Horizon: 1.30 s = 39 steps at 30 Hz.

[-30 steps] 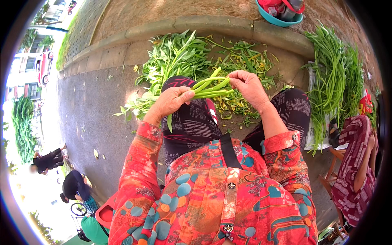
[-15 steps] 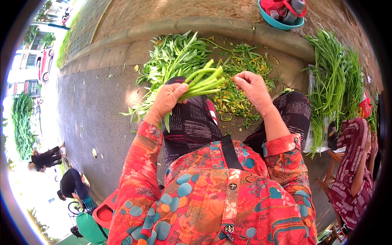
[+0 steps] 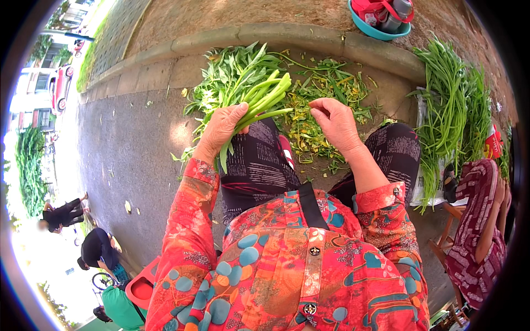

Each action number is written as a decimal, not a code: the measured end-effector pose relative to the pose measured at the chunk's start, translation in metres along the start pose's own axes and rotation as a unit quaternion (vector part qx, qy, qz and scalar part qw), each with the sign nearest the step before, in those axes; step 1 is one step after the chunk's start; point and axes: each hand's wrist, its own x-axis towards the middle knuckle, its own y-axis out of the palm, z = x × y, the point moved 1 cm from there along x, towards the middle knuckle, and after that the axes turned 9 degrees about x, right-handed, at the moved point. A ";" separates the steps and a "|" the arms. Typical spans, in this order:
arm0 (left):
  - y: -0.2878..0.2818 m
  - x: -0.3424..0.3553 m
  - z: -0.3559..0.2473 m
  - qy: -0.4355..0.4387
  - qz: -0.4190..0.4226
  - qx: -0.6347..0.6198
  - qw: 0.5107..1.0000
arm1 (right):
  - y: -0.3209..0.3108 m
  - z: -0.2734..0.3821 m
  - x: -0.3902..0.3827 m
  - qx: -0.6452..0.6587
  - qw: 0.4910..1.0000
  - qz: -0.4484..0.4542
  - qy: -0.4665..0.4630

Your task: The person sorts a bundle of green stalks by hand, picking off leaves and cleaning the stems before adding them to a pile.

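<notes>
My left hand (image 3: 222, 128) is wrapped round a bunch of water spinach (image 3: 269, 95) above my left knee. Its pale green cut stems point up and to the right, and some leaves hang below my fist. To the right of the stem ends, and apart from them, is my right hand (image 3: 338, 126), with thumb and fingertips drawn together. Whatever may be between those fingertips is too small to name. Beyond my left hand a leafy heap of greens (image 3: 229, 74) lies on the ground. Yellow and green leaf scraps (image 3: 309, 132) are strewn between my knees.
More long greens (image 3: 441, 110) lie on a sheet at the right, near a seated person in patterned maroon clothing (image 3: 475, 237). A kerb (image 3: 221, 43) runs behind the heaps. Beyond it stands a blue basin (image 3: 381, 34) holding a bottle and red items. A red plastic stool (image 3: 142, 287) is at lower left.
My left hand has moved slightly up and left with the bunch, whose stems now tilt more upward. My right hand has shifted slightly left and stays pinched.
</notes>
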 end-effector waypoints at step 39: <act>0.009 0.004 -0.008 -0.012 0.054 0.101 0.993 | 0.023 0.013 -0.007 0.017 0.997 0.053 -0.056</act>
